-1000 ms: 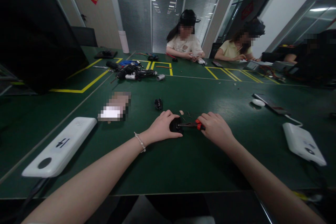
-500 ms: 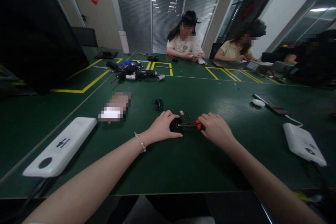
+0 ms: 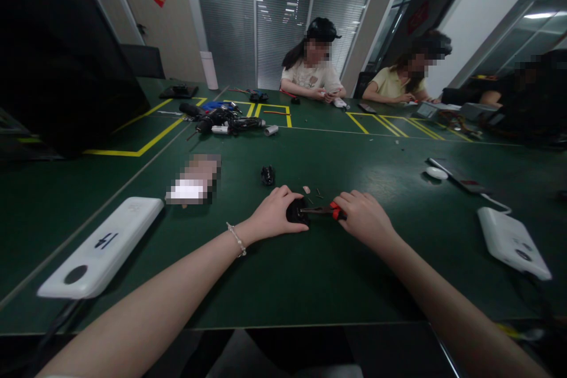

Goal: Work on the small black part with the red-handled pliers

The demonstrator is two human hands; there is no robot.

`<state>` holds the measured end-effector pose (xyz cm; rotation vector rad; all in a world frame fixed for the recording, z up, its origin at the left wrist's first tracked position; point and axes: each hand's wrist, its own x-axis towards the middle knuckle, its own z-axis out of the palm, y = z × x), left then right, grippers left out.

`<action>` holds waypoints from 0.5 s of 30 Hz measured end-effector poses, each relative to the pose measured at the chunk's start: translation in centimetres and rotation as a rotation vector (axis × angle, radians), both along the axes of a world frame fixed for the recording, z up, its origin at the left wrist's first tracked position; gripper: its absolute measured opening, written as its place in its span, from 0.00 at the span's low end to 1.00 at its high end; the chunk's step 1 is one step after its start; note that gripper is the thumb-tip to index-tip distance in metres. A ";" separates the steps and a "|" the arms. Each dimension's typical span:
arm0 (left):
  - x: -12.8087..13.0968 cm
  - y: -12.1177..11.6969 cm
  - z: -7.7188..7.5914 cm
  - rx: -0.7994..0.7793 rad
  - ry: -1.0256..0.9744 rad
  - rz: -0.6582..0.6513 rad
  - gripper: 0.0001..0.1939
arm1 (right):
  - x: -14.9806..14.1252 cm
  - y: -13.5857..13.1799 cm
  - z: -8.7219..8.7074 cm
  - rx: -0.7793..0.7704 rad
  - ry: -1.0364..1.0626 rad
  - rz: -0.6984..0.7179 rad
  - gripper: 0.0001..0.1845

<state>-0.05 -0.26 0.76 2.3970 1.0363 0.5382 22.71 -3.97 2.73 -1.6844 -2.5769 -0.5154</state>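
Left hand [image 3: 279, 211]: thumb and fingers clasping black plastic housing [image 3: 296, 212] from both sides, apparently bracing it on table [image 3: 354, 295] against pliers. Right hand [image 3: 364, 212]: fingers wrapped round red handles of long-nose pliers [image 3: 318, 211], held nearly level so nose meets housing; whether tips grip anything, cannot tell. Just beyond fingertips, between hands: thin screw-like bits [image 3: 319, 194], pinkish scrap [image 3: 306, 189], close enough to pliers to get knocked. Beyond left knuckles: black molded part [image 3: 267, 175]. Farther left: white power bank [image 3: 106, 248]. Well right of right fingers: second power bank [image 3: 514, 242].
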 end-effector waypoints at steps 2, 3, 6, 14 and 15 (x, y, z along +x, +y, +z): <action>0.0 0.0 -0.1 0.012 -0.001 0.000 0.34 | 0.0 0.0 0.0 -0.001 0.002 0.000 0.11; 0.0 0.1 -0.1 0.015 -0.001 0.000 0.34 | 0.0 0.1 0.0 0.000 -0.001 0.002 0.11; 0.0 0.1 -0.2 0.016 0.002 -0.003 0.34 | 0.0 0.0 0.0 0.009 -0.012 0.009 0.12; 0.0 0.1 -0.1 0.027 0.004 0.000 0.34 | -0.1 -0.2 0.3 0.022 -0.026 0.012 0.12; 0.0 0.1 -0.1 0.026 0.002 0.001 0.34 | -0.1 -0.1 0.2 0.027 -0.028 0.016 0.13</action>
